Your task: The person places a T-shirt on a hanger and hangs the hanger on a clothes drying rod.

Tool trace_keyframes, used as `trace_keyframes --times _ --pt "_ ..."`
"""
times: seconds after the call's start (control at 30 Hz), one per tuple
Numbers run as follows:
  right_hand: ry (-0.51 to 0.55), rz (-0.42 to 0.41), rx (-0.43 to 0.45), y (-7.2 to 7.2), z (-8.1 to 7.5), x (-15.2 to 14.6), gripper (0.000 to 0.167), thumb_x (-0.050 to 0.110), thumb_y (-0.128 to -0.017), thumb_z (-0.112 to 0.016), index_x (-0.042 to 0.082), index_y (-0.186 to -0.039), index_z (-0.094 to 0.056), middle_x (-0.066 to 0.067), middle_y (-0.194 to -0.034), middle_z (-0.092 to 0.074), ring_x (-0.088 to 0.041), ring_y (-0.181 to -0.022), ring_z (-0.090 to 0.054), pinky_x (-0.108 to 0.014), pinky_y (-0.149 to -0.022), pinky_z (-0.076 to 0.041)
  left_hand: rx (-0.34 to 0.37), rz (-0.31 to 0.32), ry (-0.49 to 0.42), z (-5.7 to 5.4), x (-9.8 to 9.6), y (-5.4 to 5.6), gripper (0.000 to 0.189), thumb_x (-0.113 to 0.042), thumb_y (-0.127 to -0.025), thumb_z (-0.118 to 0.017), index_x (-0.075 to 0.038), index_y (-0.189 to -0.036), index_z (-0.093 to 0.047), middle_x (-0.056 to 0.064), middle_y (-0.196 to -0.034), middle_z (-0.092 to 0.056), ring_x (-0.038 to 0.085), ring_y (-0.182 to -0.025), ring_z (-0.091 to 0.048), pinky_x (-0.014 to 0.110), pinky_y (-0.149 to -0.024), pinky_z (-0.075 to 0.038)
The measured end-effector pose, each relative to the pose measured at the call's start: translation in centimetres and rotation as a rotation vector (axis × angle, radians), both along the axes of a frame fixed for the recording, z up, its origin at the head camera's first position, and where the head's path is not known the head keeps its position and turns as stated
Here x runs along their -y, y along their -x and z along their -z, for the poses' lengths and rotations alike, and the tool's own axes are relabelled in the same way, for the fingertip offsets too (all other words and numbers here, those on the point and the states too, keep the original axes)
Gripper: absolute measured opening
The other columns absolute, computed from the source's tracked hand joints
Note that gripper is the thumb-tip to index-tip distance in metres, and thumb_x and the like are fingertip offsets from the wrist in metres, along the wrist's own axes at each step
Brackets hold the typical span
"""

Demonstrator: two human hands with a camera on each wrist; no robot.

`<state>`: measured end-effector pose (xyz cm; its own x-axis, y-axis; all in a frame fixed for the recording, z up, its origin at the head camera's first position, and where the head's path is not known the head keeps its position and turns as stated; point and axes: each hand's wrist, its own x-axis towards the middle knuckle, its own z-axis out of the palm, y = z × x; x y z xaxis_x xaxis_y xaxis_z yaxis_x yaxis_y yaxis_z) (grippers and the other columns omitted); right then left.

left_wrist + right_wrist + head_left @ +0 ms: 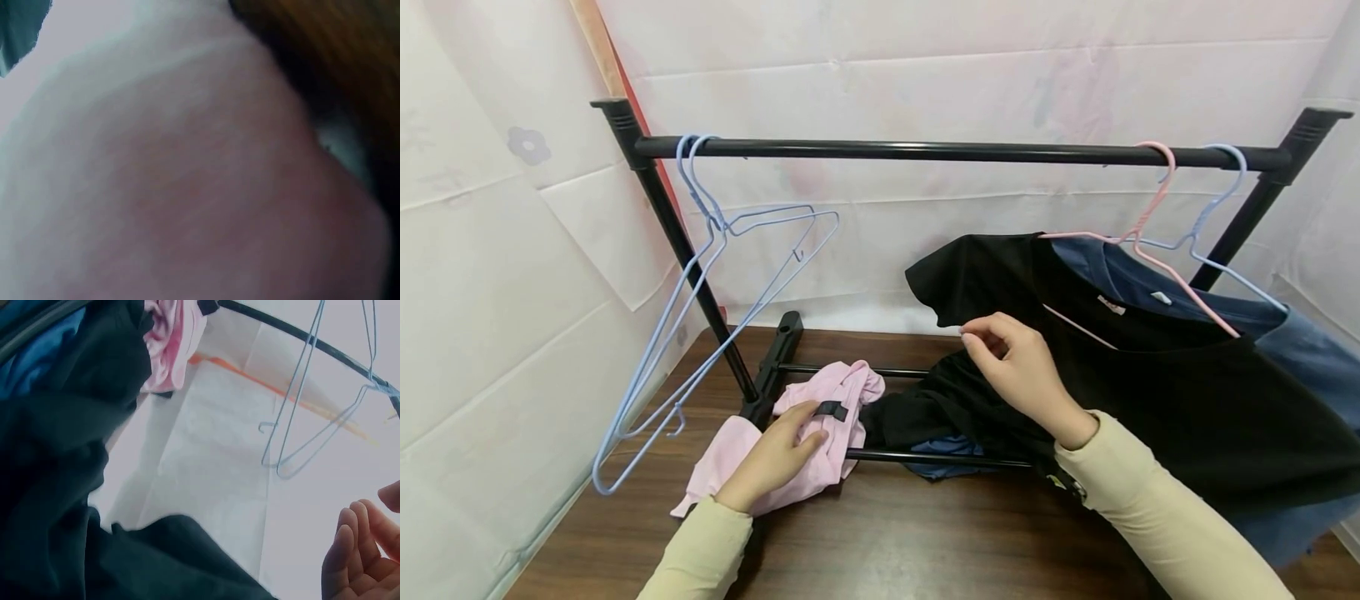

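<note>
Resting on pink clothing (pixel 853 387) at near left, the person's left hand (pixel 775 458) lies with its fingers fairly straight and slack, the thumb apart, as seen from my post at a distance. I cannot tell whether any cloth is caught beneath the fingertips; the left wrist view gives me blurred skin across most of its width. A small black strip (pixel 831 410) sits on the pink cloth just beside those fingertips. The clothing is draped at the left end of the rack's lower bars (pixel 887 456), over a brown worktop (pixel 925 533). To its right I see black cloth (pixel 917 412), with some blue cloth (pixel 951 445) lower down, lying at the same bars.

The right hand (pixel 1018 367) is raised at centre right, in front of the left side of a black shirt (pixel 1157 417), its fingers loosely bent; the right wrist view shows me a gap between them and the thumb. That shirt hangs from a pink hanger (pixel 1150 210) near the right end of the top rail (pixel 887 150). Just behind it, to the right, a blue shirt (pixel 1311 354) hangs on a blue hanger (pixel 1207 214). Two more blue hangers (pixel 718 223) hang close together near the left post (pixel 667 210). White sheeting (pixel 865 275) covers the far side; cream sleeves (pixel 1150 492) cover the arms.
</note>
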<state>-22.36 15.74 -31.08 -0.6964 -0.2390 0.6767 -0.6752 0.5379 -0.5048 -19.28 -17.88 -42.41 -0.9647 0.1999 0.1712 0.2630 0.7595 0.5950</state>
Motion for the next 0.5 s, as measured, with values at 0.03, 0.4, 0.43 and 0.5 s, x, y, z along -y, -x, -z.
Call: trace_keyframes --times 0.03,0.4,0.43,0.5 --pt "-0.002 -0.01 0.012 0.0 0.0 0.4 0.011 0.009 -0.092 -0.067 0.008 -0.101 -0.073 0.0 -0.085 -0.066 -0.007 -0.066 -0.057 -0.02 -0.061 -0.05 -0.002 -0.001 0.0 0.1 0.0 0.0 0.052 -0.02 -0.097 -0.061 0.003 -0.142 -0.046 0.024 -0.145 -0.048 0.04 -0.137 -0.043 0.055 -0.113 -0.033" --pt "-0.031 -0.1 0.126 0.8 0.2 5.0 0.013 0.016 -0.094 -0.065 0.011 -0.102 -0.074 0.0 -0.091 -0.069 -0.009 -0.071 -0.059 -0.025 -0.065 -0.052 -0.026 -0.002 0.001 0.3 -0.1 0.1 0.052 -0.018 -0.096 -0.062 0.005 -0.14 -0.048 0.024 -0.142 -0.051 0.039 -0.136 -0.045 0.053 -0.113 -0.035" --pt "-0.039 -0.108 0.132 0.9 0.1 5.4 0.013 0.017 -0.095 -0.065 0.011 -0.102 -0.074 0.0 -0.091 -0.069 -0.009 -0.072 -0.059 -0.025 -0.065 -0.052 -0.026 -0.002 0.002 0.3 -0.1 0.1 0.052 -0.018 -0.096 -0.062 0.005 -0.14 -0.048 0.024 -0.142 -0.051 0.039 -0.136 -0.045 0.053 -0.113 -0.035" --pt "-0.051 -0.128 0.147 1.0 0.1 6.3 0.015 0.018 -0.095 -0.065 0.01 -0.103 -0.074 -0.001 -0.093 -0.07 -0.009 -0.073 -0.059 -0.026 -0.067 -0.052 -0.026 -0.002 0.001 0.2 -0.1 0.1 0.052 -0.018 -0.096 -0.062 0.005 -0.14 -0.048 0.024 -0.142 -0.051 0.039 -0.136 -0.045 0.053 -0.113 -0.034"
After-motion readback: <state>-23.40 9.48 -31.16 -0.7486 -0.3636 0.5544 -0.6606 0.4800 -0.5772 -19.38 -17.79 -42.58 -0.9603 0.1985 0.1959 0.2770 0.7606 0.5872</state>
